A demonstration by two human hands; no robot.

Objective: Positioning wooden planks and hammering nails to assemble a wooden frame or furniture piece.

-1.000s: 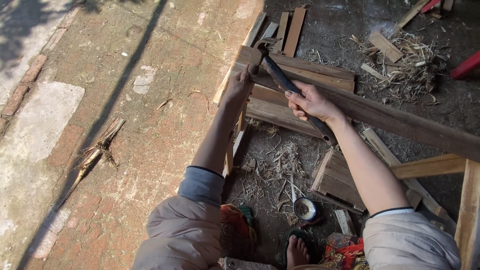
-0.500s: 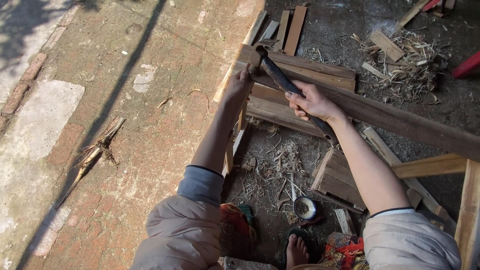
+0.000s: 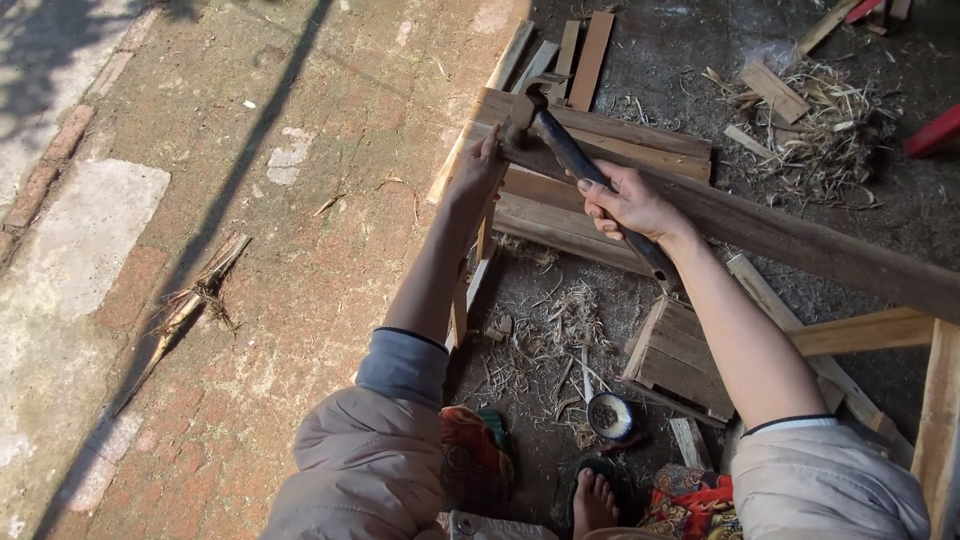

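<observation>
Both arms outstretched, right hand (image 3: 630, 205) fisted.

A brick pavement (image 3: 250, 250) and dirt ground (image 3: 680, 60) are seen. Split sticks (image 3: 190, 305) are laid on the bricks; planks (image 3: 570, 55), shavings (image 3: 820, 130) and a small bowl (image 3: 610, 417) are scattered on the dirt.

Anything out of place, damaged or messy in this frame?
Mostly clutter: wood shavings and offcuts litter the ground under the long plank. A bare foot sits close to that debris. The right hand grips a hammer; the left hand steadies the plank's end.
</observation>
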